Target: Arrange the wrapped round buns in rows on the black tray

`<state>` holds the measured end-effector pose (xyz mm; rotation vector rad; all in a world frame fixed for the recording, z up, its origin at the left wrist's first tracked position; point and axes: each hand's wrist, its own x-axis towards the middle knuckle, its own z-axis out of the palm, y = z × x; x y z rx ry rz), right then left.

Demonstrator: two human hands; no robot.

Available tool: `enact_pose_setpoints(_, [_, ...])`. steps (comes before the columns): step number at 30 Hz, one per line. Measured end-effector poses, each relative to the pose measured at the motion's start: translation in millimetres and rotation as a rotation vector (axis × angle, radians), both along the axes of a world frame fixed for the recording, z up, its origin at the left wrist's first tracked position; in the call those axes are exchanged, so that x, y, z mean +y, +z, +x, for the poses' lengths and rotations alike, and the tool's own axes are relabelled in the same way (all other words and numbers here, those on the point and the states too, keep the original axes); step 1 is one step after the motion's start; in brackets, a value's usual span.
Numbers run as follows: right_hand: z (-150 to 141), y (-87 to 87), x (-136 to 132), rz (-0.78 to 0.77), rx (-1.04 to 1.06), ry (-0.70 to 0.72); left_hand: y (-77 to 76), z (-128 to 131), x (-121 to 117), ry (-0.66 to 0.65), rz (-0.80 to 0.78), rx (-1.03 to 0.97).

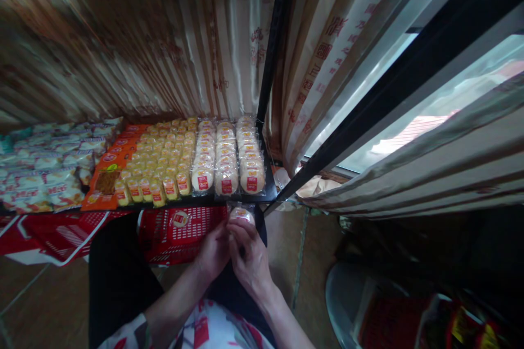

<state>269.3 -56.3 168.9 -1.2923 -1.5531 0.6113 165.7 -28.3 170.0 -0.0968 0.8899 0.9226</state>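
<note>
Both hands meet over my lap, just below the shelf edge, at a round pastry in clear wrapping (241, 214). My left hand (215, 252) is closed at the packet's lower left edge. My right hand (250, 259) pinches it from the lower right, fingers bent and covering part of it. Ahead on the shelf stand three rows of similar wrapped round pastries (226, 174), the front ones facing me with red labels. Left of them are rows of small yellow packaged cakes (158, 188).
Orange packets (107, 172) and white packets (61, 174) fill the shelf's left side. A red basket (192, 237) holding one wrapped pastry (180, 219) sits below. Dark posts (347, 114) and a printed curtain (229, 38) border the shelf. A tub (341, 305) stands at lower right.
</note>
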Motion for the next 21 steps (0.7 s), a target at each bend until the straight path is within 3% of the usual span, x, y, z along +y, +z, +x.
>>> enact_pose_setpoints(6, [5,-0.9,0,-0.005,-0.021,0.04,-0.5,1,2,0.014,-0.067,-0.053])
enact_pose_setpoints(10, [8,-5.4,3,0.006,0.023,0.022,-5.8,7,6,0.046,0.085,0.044])
enact_pose_setpoints(14, [18,-11.2,7,0.023,0.035,-0.14,-4.8,14,14,0.044,0.273,0.13])
enact_pose_setpoints(17, [29,-16.5,13,-0.08,-0.04,-0.329,-2.6,18,22,0.085,0.305,0.215])
enact_pose_setpoints(21, [40,-22.9,22,-0.269,0.016,-0.343,0.9,25,30,0.1,0.341,0.325])
